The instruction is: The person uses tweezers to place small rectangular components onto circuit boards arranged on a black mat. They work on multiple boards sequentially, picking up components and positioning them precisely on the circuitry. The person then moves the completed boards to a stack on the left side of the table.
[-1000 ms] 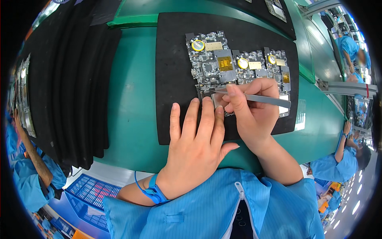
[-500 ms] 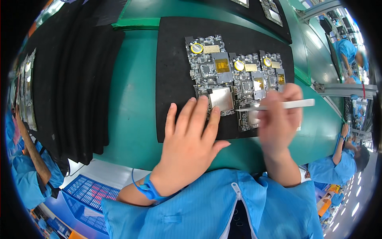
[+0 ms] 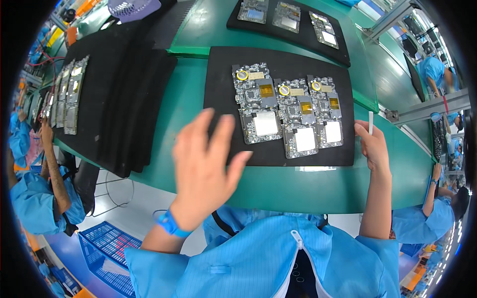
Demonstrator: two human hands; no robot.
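Observation:
Three circuit boards lie side by side on a black foam mat [image 3: 223,74]: a left board [image 3: 256,99], a middle board [image 3: 298,119] and a right board [image 3: 328,111]. Each carries a yellow-rimmed coin cell, an amber film patch and a silver shield plate. My left hand [image 3: 201,164], slightly blurred, hovers over the mat's near left edge, fingers spread, holding nothing. At the mat's right edge my right hand [image 3: 373,146] is closed round pale metal tweezers [image 3: 370,123], one end pointing up; the other end is hidden by the hand. Neither hand touches a board.
A second black mat [image 3: 238,22] with several boards lies farther back on the green table [image 3: 258,186]. Black foam sheets [image 3: 124,109] are stacked at left, with boards [image 3: 74,99] beyond. A blue basket [image 3: 107,243] stands lower left. Co-workers sit on both sides.
My left hand has lifted off the left board and moved left. My right hand has drawn back right from the boards, turning the tweezers upright. The view has shifted, showing more of the far mat.

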